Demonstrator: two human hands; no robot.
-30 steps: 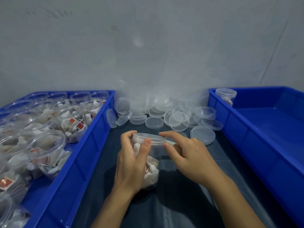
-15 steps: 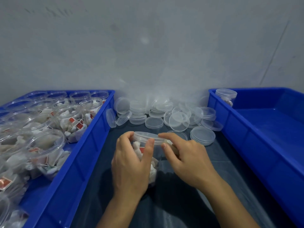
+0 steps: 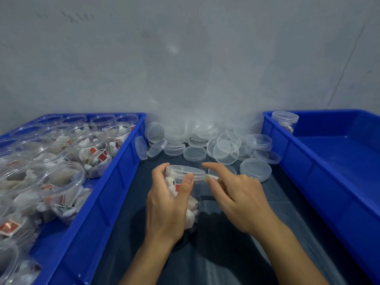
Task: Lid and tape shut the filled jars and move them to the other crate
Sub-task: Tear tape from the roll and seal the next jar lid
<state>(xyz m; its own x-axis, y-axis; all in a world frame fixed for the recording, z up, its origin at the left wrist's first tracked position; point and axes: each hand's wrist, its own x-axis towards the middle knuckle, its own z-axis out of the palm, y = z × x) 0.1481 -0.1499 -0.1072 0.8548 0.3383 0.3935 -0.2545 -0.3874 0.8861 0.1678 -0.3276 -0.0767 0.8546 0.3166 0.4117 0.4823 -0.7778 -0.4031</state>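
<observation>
Your left hand (image 3: 166, 204) wraps the filled jar (image 3: 190, 204) from the near-left side, thumb up against the rim of its lid (image 3: 185, 171), fingers curled round the far side. The jar stands on the dark counter (image 3: 236, 254) between the two crates, lid on.

Your right hand (image 3: 240, 199) sits just right of the jar. Index finger stretched out over the lid's right edge, thumb tip pressed at the seam under the lid, where a pale strip of tape (image 3: 212, 177) shows. Whether thumb and fingers actually pinch that strip, cannot tell; part of it is hidden behind the hand.

Left crate (image 3: 107, 194), blue: packed with open jars (image 3: 61, 182) of white sachets with red tags, some upright, some tipped over.

Right crate (image 3: 308, 161), blue: one lidded jar (image 3: 284, 121) standing in its far-left corner.

Behind the held jar, a loose heap of clear lids (image 3: 205, 142) lies on the counter against the grey wall (image 3: 185, 58), a few tilted on edge.
</observation>
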